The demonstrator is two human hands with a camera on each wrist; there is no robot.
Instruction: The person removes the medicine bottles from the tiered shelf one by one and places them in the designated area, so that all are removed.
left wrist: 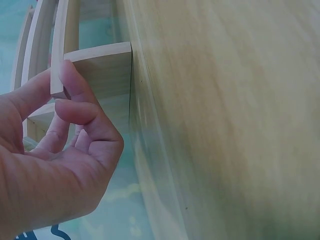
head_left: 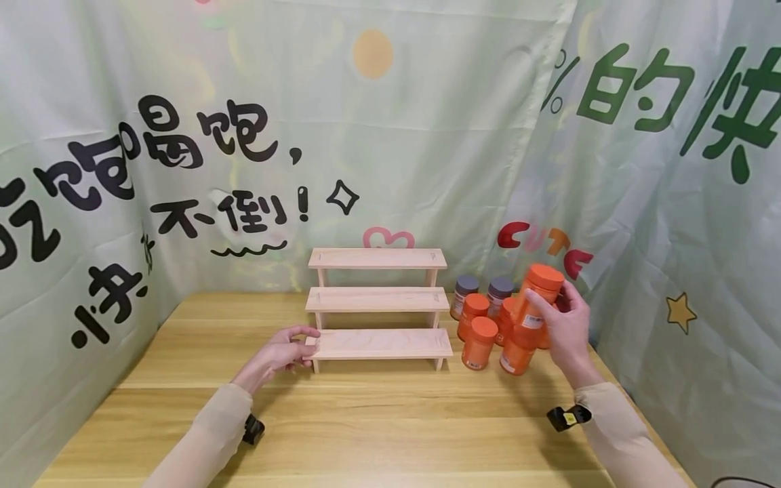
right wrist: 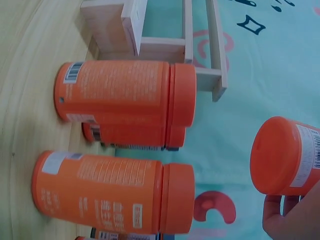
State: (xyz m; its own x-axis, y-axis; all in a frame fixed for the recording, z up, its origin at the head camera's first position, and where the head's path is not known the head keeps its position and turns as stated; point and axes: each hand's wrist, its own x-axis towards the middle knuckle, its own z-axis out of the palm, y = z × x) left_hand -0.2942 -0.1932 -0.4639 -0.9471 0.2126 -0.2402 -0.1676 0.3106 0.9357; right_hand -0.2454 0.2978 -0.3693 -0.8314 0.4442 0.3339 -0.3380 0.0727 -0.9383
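A pale wooden three-step rack (head_left: 378, 344) stands in the middle of the table. At its left end my left hand (head_left: 285, 350) pinches the lowest shelf board (left wrist: 58, 75), thumb and fingers on either side of it. My right hand (head_left: 570, 327) grips an orange jar (head_left: 527, 306) with an orange lid, lifted above the other jars. In the right wrist view the bottom of the held jar (right wrist: 272, 156) shows, clear of the table. Below it stand orange jars, among them a front left one (head_left: 479, 344) and a front right one (head_left: 516, 358).
Behind the orange jars stand two jars with dark purple-grey lids, the left one (head_left: 466, 293) and the right one (head_left: 501, 291). The wooden table (head_left: 366, 427) stretches out in front. A printed cloth (head_left: 427, 163) hangs behind and at the sides.
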